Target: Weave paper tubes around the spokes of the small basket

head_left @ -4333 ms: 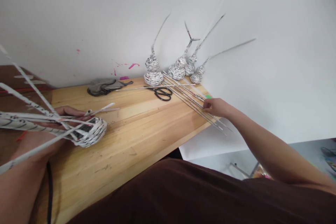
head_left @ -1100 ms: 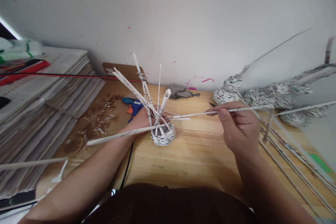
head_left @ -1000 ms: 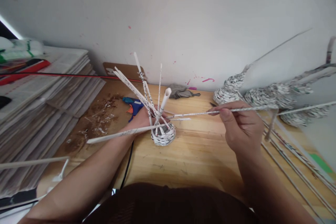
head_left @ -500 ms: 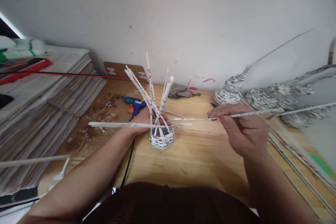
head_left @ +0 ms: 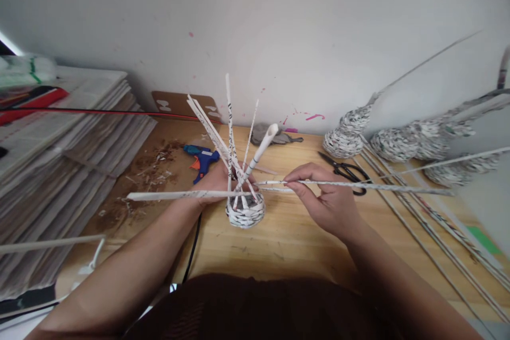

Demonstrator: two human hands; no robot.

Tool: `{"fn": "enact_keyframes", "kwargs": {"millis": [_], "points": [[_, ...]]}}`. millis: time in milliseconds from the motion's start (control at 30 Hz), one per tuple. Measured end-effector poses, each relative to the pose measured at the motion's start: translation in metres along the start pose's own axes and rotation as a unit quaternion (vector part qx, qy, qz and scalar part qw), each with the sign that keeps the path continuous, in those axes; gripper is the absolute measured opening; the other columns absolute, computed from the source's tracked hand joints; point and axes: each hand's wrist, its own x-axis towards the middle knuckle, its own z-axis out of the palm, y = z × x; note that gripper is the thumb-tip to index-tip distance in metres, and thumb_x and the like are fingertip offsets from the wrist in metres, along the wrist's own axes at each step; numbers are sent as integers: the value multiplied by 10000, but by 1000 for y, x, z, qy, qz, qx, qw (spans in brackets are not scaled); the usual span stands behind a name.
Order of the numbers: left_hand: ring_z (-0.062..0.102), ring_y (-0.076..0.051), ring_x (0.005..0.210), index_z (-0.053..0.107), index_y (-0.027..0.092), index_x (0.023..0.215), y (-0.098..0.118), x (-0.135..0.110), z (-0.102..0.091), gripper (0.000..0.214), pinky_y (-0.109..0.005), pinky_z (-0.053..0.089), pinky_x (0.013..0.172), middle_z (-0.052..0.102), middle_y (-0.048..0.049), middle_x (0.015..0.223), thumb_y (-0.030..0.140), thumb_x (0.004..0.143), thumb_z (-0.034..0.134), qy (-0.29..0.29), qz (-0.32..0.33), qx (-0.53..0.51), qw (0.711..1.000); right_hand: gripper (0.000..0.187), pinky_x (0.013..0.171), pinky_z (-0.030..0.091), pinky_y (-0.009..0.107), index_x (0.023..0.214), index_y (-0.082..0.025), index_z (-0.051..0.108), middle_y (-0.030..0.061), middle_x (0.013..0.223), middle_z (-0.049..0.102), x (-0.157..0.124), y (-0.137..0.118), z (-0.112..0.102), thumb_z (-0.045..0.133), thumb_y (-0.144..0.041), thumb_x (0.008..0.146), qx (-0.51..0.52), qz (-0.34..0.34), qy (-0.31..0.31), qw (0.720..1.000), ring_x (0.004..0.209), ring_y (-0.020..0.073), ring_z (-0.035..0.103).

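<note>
A small round basket (head_left: 246,217) woven from rolled newspaper is held just over the table, its paper stakes rising in a loose bundle and one lying out flat to the left. Behind it, my left hand (head_left: 216,183) is closed round its far side and the stakes; most of those fingers are hidden. To the right, my right hand (head_left: 329,199) pinches a long rolled paper tube (head_left: 390,187) between thumb and fingertips. The tube's near end reaches the basket's rim, beside another short paper end.
Black scissors (head_left: 338,165) lie beyond my right hand, near woven paper pieces (head_left: 343,139) by the wall. Several paper tubes (head_left: 428,231) lie at right. A blue glue gun (head_left: 206,158), paper scraps (head_left: 159,156) and a newspaper stack (head_left: 107,154) are at left. A grey cloth (head_left: 266,135) lies behind.
My right hand has moved left along the paper tube, closer to the basket, uncovering the scissors. The basket and my left hand stay nearly where they were.
</note>
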Motion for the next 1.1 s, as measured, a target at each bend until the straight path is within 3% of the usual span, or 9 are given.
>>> {"fn": "enact_keyframes", "kwargs": {"millis": [200, 433, 700, 867, 933, 1000, 1100], "points": [[689, -228, 655, 639, 150, 707, 2, 0, 3, 240, -321, 559, 627, 710, -40, 634, 187, 578, 838, 0, -13, -25, 1000, 81, 762, 528, 343, 923, -223, 684, 36, 865, 724, 1, -3, -2, 646, -156, 896, -6, -26, -7, 1000, 834, 195, 672], [652, -162, 561, 663, 117, 703, -6, 4, 0, 191, -266, 532, 553, 705, -41, 635, 229, 661, 811, -37, 38, -7, 999, 81, 778, 518, 324, 934, -204, 672, 36, 870, 728, 1, -5, 3, 635, -136, 908, -27, -55, -16, 998, 839, 178, 656], [651, -152, 594, 697, 112, 736, -12, 6, -4, 99, -239, 522, 570, 721, -31, 667, 174, 686, 755, -47, 58, 39, 996, 66, 780, 518, 320, 926, -190, 675, 54, 874, 734, -1, -2, 9, 618, -158, 925, -27, -60, -24, 998, 841, 183, 658], [645, -167, 578, 705, 131, 694, -12, 6, -4, 105, -251, 518, 553, 716, -29, 647, 196, 643, 770, -41, 73, 70, 994, 56, 767, 516, 307, 895, -185, 696, 46, 862, 739, -6, 1, 14, 642, -181, 909, 19, -7, -8, 1000, 818, 170, 675], [645, -166, 584, 705, 134, 698, -12, 6, -6, 86, -252, 522, 567, 712, -24, 643, 199, 663, 749, -40, 78, 82, 993, 49, 753, 518, 298, 871, -183, 704, 41, 853, 745, -7, 3, 15, 662, -196, 892, 76, 47, 3, 996, 804, 163, 683], [653, -174, 613, 713, 136, 711, -13, 7, -9, 99, -258, 531, 595, 720, -24, 660, 198, 646, 756, -24, 80, 95, 992, 68, 719, 518, 284, 834, -182, 704, 34, 812, 747, -10, 4, 15, 679, -229, 877, 159, 126, 25, 979, 767, 155, 685], [668, -197, 613, 715, 153, 714, -11, 7, -18, 149, -282, 542, 586, 726, -26, 647, 243, 619, 785, 4, 60, 90, 994, 127, 635, 501, 255, 815, -180, 701, 22, 742, 739, -19, 5, 18, 721, -302, 849, 287, 227, 91, 926, 685, 135, 666]]}}
